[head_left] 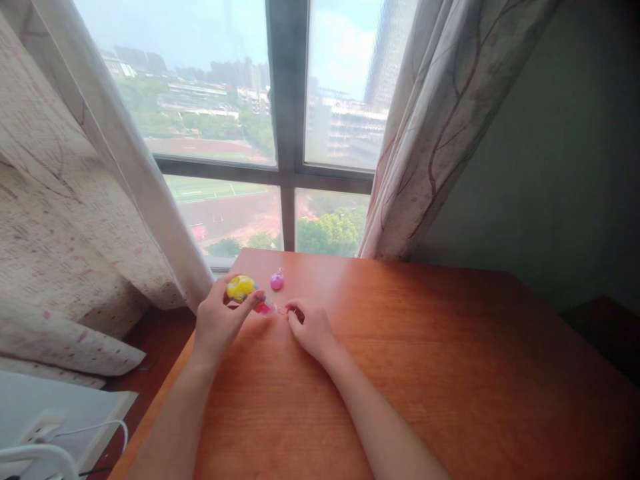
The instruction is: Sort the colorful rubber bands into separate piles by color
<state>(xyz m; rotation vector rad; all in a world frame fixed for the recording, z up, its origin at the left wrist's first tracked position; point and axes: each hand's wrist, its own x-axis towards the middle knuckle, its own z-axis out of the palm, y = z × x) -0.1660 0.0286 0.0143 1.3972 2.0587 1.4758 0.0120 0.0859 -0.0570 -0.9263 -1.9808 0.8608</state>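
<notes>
My left hand (223, 313) is wrapped round a small rounded yellow container (241, 287) with coloured print. It lies tilted, and its narrower red and clear end (266, 307) points right, towards my other hand. My right hand (311, 325) is closed in a pinch just beyond that end, on a thin pale pinkish piece (281, 311) too small to name. Whether this piece is joined to the container I cannot tell. Behind both hands, a small round pink thing (277, 280) with a little tip on top stands on the table.
The brown wooden table (400, 373) reaches to the window (287, 177). Patterned curtains hang at the left (90, 200) and right (425, 133). Low at the left, a white panel has a socket (43, 432) with a white cable (95, 427).
</notes>
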